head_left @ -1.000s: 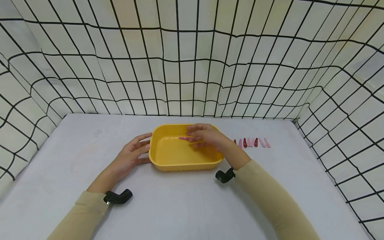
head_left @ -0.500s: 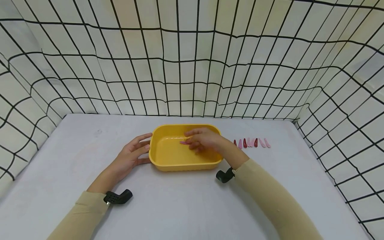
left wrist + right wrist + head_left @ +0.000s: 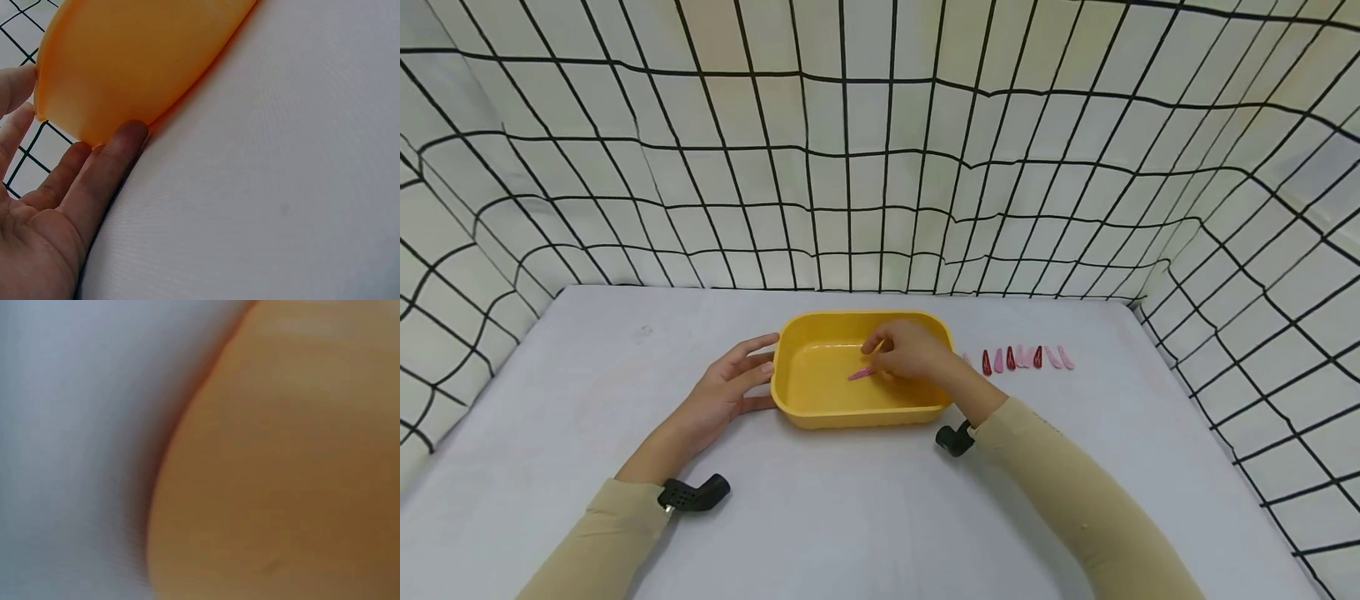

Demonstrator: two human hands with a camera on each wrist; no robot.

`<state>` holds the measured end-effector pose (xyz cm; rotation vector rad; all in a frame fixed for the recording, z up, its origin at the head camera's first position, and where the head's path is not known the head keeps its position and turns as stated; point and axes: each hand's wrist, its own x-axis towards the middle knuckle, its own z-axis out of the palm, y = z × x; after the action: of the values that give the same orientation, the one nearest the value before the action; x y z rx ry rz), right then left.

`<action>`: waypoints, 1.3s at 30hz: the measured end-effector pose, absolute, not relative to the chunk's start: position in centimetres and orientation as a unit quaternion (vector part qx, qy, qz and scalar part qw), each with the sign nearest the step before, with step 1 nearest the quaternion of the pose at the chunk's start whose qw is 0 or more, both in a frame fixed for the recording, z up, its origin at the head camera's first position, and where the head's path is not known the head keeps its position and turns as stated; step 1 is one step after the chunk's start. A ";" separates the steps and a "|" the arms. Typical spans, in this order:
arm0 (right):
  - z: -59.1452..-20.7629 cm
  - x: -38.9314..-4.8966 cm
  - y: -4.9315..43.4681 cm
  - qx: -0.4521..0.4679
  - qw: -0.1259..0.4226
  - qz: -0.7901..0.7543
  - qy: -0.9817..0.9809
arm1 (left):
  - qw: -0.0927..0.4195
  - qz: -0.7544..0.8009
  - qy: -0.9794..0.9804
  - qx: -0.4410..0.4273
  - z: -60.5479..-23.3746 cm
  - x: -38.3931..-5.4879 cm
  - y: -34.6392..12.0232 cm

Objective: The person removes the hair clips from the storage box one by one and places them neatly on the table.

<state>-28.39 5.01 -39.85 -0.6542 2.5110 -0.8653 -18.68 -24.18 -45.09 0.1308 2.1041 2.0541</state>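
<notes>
A yellow plastic tray [image 3: 827, 400] stands on the white table. My left hand [image 3: 730, 383] rests against its left end, fingers fairly straight; in the left wrist view the fingertips of this hand [image 3: 56, 219] touch the outer wall of the tray [image 3: 144, 62]. Over the inside of the tray is my right hand [image 3: 912, 350], fingers bent, pinching a slim pink hair clip [image 3: 861, 374] that points left. The far end of the clip is hidden by the fingers. Only the outside of the tray [image 3: 275, 462] shows, blurred, in the right wrist view.
To the right of the tray lies a row of several hair clips [image 3: 1011, 358], dark red and pink. A black wire grid [image 3: 865, 154] with white sheeting behind it closes off the back and both sides of the table [image 3: 820, 517].
My right hand, with the pink hair clip, has come lower in the head view, toward the tray's near side, and its fingers have bent more. The left hand and tray have stayed put.
</notes>
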 end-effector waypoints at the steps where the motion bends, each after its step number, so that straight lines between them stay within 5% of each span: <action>1: -40.0 -28.4 4.9 -0.236 0.197 -0.301 0.903 | 0.099 0.695 0.711 0.044 -45.1 -18.7 -24.2; 12: -40.4 -27.5 3.3 -0.306 0.139 -0.168 0.927 | 0.101 0.691 0.715 0.041 -45.1 -18.6 -23.9; 39: -40.5 -27.5 3.0 -0.279 0.159 -0.224 0.920 | 0.100 0.690 0.716 0.043 -44.7 -18.5 -23.9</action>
<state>-27.52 2.96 -40.45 -0.7977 2.6293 -0.6409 -18.48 -23.93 -44.74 0.1260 2.1161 2.0397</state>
